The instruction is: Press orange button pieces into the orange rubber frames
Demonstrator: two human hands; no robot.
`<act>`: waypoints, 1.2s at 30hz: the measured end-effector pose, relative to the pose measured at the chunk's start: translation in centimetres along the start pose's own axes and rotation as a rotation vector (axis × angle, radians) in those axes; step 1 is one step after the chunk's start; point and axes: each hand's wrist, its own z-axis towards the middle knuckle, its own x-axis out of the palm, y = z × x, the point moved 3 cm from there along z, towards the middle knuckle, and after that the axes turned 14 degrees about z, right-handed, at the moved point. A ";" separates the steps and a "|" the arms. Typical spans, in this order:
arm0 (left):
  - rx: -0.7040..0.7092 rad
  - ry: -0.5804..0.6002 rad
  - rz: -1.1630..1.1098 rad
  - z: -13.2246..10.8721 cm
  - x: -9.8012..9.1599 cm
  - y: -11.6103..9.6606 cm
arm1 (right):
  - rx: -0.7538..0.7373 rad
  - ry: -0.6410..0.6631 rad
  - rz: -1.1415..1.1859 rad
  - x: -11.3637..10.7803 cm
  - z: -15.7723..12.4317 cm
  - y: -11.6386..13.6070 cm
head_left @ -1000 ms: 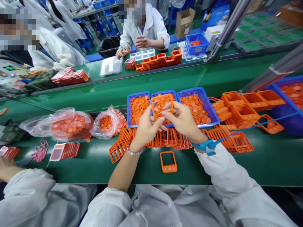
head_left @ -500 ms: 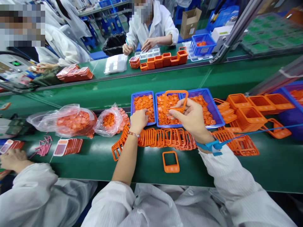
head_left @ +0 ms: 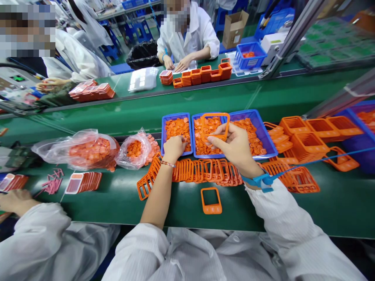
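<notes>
My right hand [head_left: 236, 150] pinches an orange rectangular silicone frame [head_left: 215, 127] by its lower edge, holding it up over the middle blue tray [head_left: 197, 134]. That tray and the blue trays on either side, left [head_left: 175, 115] and right [head_left: 258, 128], are heaped with small orange pieces. My left hand [head_left: 174, 149] rests its fingertips among the pieces in the left tray. Whether those fingers grip one is hidden. Below the trays, a row of orange frames [head_left: 202, 171] stands leaning on the green belt, and a single frame [head_left: 211, 201] lies flat near me.
Two clear bags of orange pieces [head_left: 93, 150] lie left of the trays. Stacked orange frames [head_left: 307, 144] sit to the right. A blue strap [head_left: 260, 181] circles my right wrist. A co-worker's hand [head_left: 14, 202] works at lower left; another co-worker [head_left: 187, 39] sits across the belt.
My left hand has let go of the orange frame and dropped to the left tray. The frame, now in my right hand alone, has moved up and right over the middle tray.
</notes>
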 end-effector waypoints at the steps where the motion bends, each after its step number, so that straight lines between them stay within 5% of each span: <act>1: 0.004 0.002 -0.003 0.0 0.0 0.0 | -0.001 0.001 -0.002 0.0 0.0 0.0; 9: -0.008 0.002 -0.053 0.4 0.3 0.0 | 0.005 0.018 -0.010 0.1 -0.2 0.1; 16: 0.030 -0.128 -0.196 0.4 -0.9 0.8 | 0.024 -0.030 0.021 0.0 0.1 0.0; 23: 0.189 -0.151 -1.045 -3.0 -4.0 -0.7 | 0.169 -0.110 0.123 -0.6 0.7 -0.7; 26: 0.252 -0.234 -1.218 -4.9 -5.1 -2.1 | 0.207 -0.098 0.163 -0.2 0.5 -0.8; 36: 0.240 -0.664 -0.976 -7.3 -5.1 -4.3 | 0.279 -0.034 0.231 1.1 -0.7 -0.1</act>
